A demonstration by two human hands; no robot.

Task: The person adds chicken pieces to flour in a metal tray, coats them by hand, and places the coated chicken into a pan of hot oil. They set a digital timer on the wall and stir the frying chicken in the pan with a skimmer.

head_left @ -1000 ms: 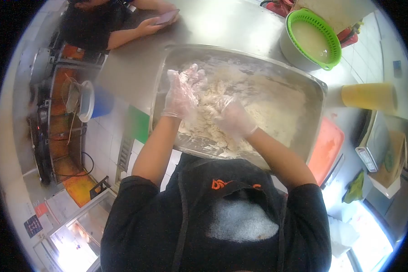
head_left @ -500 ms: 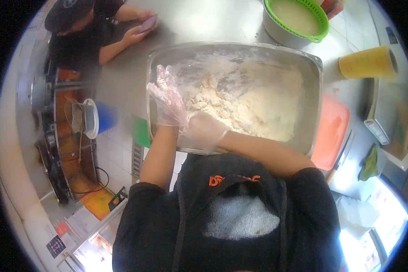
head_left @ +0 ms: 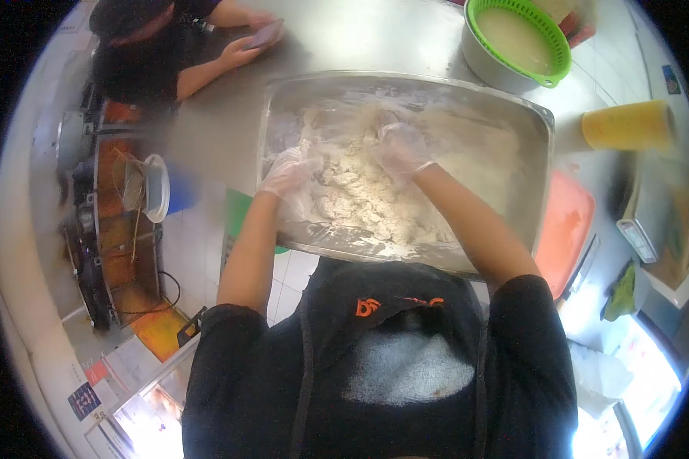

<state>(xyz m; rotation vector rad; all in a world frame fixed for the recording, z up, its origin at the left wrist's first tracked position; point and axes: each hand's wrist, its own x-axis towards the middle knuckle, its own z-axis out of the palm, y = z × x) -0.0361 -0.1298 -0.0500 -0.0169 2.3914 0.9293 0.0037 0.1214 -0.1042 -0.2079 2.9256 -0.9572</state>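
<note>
The left hand (head_left: 291, 174), in a clear glove, rests at the left edge of a floury dough (head_left: 364, 195). Its fingers are blurred and dusted with white, so I cannot tell whether they pinch any of it. The right hand (head_left: 403, 149), gloved the same way, is at the upper right edge of the dough with its fingertips pointing away from the body. I cannot tell whether those fingers are spread or pressed together. The dough lies loose and lumpy between the two hands and spreads below them toward the body.

Around both hands is a wide metal tray (head_left: 513, 164), its floor smeared with flour, more thickly to the right of the right hand. Nearer the body than either hand is a black apron (head_left: 394, 336) with orange lettering and a large white patch.

Just past the tray, to the right of the right hand, is a red tray (head_left: 568, 229). Farther right are a yellow cup (head_left: 626, 126), a scale (head_left: 638, 239) and a green cloth (head_left: 620, 292). Ahead and right of that hand, a pot (head_left: 484, 65) holds a green basket (head_left: 560, 67) with pale liquid inside, on a metal worktop (head_left: 337, 34).

Well out to the left of the left hand is a blue and white tub (head_left: 159, 189). Farthest off, ahead and left, another person (head_left: 134, 65) holds a phone (head_left: 265, 34)
</note>
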